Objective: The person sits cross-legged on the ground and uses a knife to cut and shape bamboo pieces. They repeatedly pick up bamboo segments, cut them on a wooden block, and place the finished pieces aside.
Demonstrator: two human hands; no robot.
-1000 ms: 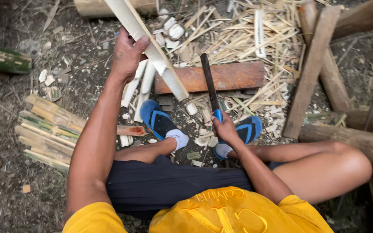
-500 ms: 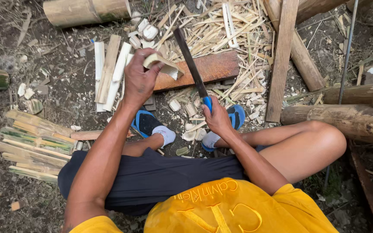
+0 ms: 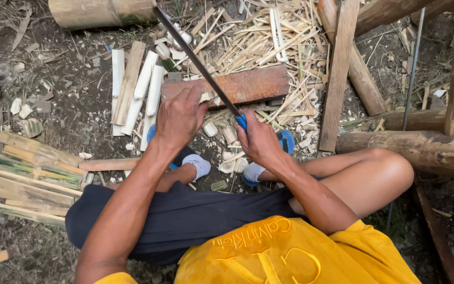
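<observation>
I sit on the ground with knees bent. My right hand (image 3: 258,139) grips the blue handle of a long dark blade (image 3: 195,58) that slants up to the left. My left hand (image 3: 179,115) is closed on a short pale bamboo piece (image 3: 206,97), mostly hidden under my fingers, and it rests on a reddish wooden board (image 3: 248,84). The blade crosses just above that piece. My feet in blue sandals lie below the board.
Split bamboo slats (image 3: 132,89) lie left of the board, and a stack of strips (image 3: 27,179) sits at far left. A bamboo log (image 3: 101,11) lies at the top. Shavings (image 3: 269,37) cover the ground. Wooden poles (image 3: 421,147) and a plank (image 3: 337,73) stand right.
My left hand has come down from holding a long bamboo slat raised to pressing a short piece on the board. The blade has swung up and leftward over it.
</observation>
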